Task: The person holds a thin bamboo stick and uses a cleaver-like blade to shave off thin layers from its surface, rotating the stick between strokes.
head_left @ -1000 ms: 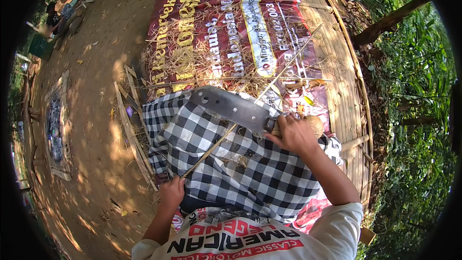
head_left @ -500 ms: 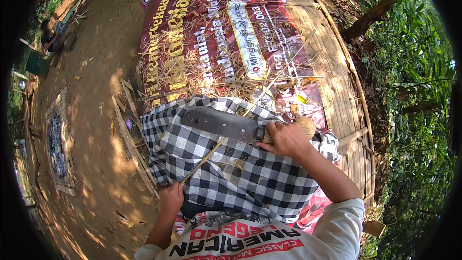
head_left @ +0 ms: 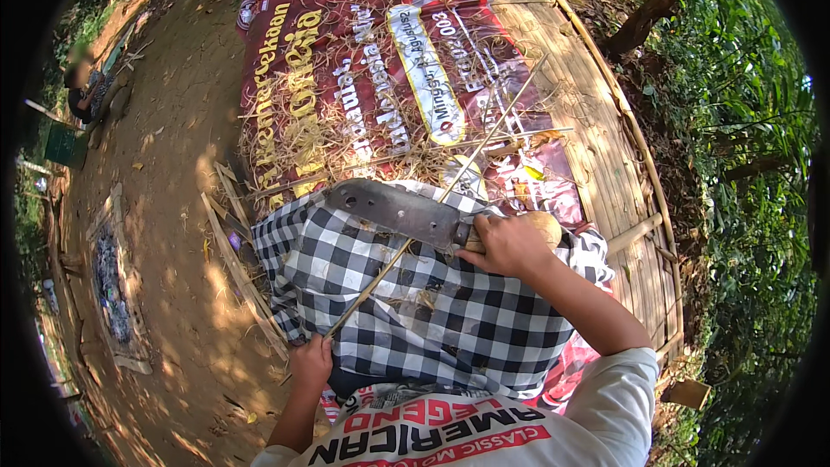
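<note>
My left hand (head_left: 309,361) pinches the near end of the thin bamboo strip (head_left: 432,207) running away up-right over my checkered lap cloth (head_left: 432,320), right hand (head_left: 506,242) fisted on the cleaver (head_left: 393,207) laid crosswise on it.

1. A white short-sleeved shirt covers the upper body, with a red band and bold black and white lettering printed across the chest.
2. A black-and-white checked cloth (head_left: 432,311) is draped over the lap and legs.
3. Both forearms are bare; no watch, ring or glove shows.
</note>
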The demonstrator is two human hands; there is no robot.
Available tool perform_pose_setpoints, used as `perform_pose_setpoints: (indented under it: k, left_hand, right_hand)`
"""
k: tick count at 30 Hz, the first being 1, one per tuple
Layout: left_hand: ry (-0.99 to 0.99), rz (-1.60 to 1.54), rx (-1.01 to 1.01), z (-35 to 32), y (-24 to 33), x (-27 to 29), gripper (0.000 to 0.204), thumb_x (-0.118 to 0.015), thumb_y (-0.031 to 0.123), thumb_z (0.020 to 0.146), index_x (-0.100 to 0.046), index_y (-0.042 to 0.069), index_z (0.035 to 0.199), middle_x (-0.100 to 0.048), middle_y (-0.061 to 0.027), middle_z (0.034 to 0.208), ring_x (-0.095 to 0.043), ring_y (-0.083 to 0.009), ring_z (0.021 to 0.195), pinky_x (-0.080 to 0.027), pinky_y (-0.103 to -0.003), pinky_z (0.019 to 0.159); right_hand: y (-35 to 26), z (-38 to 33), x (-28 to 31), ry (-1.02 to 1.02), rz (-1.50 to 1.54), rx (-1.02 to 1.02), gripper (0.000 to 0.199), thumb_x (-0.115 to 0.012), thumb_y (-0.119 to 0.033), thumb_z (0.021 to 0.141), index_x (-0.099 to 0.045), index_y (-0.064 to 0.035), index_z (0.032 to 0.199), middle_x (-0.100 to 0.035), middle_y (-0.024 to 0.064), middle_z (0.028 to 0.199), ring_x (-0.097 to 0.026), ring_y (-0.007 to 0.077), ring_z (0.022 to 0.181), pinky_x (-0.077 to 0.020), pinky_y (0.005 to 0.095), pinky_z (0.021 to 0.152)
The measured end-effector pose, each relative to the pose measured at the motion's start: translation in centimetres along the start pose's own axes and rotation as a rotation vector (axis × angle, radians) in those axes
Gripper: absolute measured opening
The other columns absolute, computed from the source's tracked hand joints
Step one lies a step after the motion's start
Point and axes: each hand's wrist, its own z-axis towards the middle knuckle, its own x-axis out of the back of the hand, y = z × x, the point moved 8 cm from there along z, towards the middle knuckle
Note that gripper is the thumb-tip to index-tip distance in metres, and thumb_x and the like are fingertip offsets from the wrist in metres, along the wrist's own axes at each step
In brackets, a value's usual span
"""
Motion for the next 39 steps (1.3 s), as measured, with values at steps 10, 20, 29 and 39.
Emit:
perform_pose_setpoints:
  k: [10, 20, 29, 39]
  left_hand:
    - [-0.012, 0.047, -0.036, 0.6, 0.4, 0.0, 0.024, -0.058, 0.024, 0.089, -0.054, 0.007, 0.071, -0.056, -0.0152, 0.055, -0.058, -0.0366, 0.05, -0.044, -0.047, 0.051]
    - [-0.008, 0.012, -0.031, 0.1, -0.5, -0.5, 0.024, -0.058, 0.022, 0.088, -0.053, 0.007, 0.071, -0.056, -0.0152, 0.055, -0.058, -0.0363, 0.051, -0.045, -0.046, 0.051]
    - [-0.01, 0.067, -0.049, 0.3, -0.5, -0.8, 0.024, -0.057, 0.025, 0.088, -0.054, 0.009, 0.071, -0.056, -0.0133, 0.054, -0.059, -0.0349, 0.051, -0.044, -0.046, 0.05]
    - [-0.042, 0.056, -0.034, -0.2, -1.5, -1.3, 0.024, -0.054, 0.026, 0.089, -0.054, 0.008, 0.072, -0.056, -0.0138, 0.054, -0.058, -0.0349, 0.051, -0.045, -0.046, 0.05]
  right_hand:
    - [14.5, -1.1, 3.0, 0.101, 0.112, -0.382, 0.059, -0.059, -0.058, 0.083, -0.061, 0.0008, 0.078, -0.062, 0.0211, 0.061, -0.063, 0.0384, 0.06, -0.0511, 0.0461, 0.059]
    - [5.2, -1.0, 0.8, -0.039, -0.029, -0.044, 0.059, -0.057, -0.059, 0.084, -0.056, 0.0007, 0.086, -0.064, 0.0167, 0.068, -0.063, 0.0365, 0.06, -0.0509, 0.0449, 0.058]
    - [17.4, -3.2, 5.4, 0.157, -0.137, -0.419, 0.055, -0.065, -0.056, 0.079, -0.06, -0.0012, 0.078, -0.063, 0.0166, 0.063, -0.063, 0.0363, 0.059, -0.0512, 0.0446, 0.057]
    - [7.6, -2.4, 1.4, 0.062, -0.109, -0.091, 0.058, -0.059, -0.059, 0.081, -0.055, -0.0008, 0.086, -0.062, 0.0147, 0.061, -0.063, 0.0313, 0.055, -0.0517, 0.0423, 0.056]
